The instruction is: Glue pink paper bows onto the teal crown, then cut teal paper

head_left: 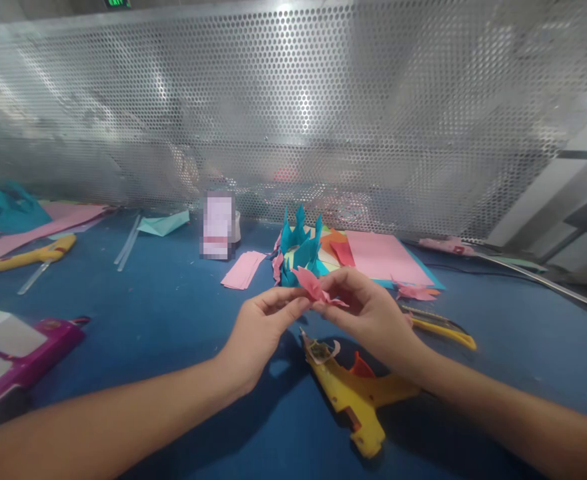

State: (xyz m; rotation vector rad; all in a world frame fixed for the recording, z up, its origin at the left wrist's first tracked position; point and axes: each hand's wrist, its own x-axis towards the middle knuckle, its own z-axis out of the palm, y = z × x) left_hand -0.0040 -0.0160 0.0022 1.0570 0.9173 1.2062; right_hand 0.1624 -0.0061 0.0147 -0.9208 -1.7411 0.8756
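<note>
Between my two hands, above the blue tabletop, is a folded pink paper piece (313, 285) with pointed tips. My left hand (266, 323) pinches its left edge between thumb and fingers. From the other side, my right hand (366, 307) grips it the same way, its lower fingers partly hidden. Just behind the paper stands a teal folded-paper shape (301, 243) with upright points and a pink piece at its left side. Below my hands a yellow glue gun (356, 397) with an orange trigger lies on its side.
A yellow cutter (441, 329) lies right of my right hand, near another pink folded piece (416, 291). Pink paper strips (243, 270) and pink sheets (386, 257) lie further back. At left are a second yellow glue gun (36, 253) and a magenta device (43, 353). A perforated metal panel (273, 100) closes the back.
</note>
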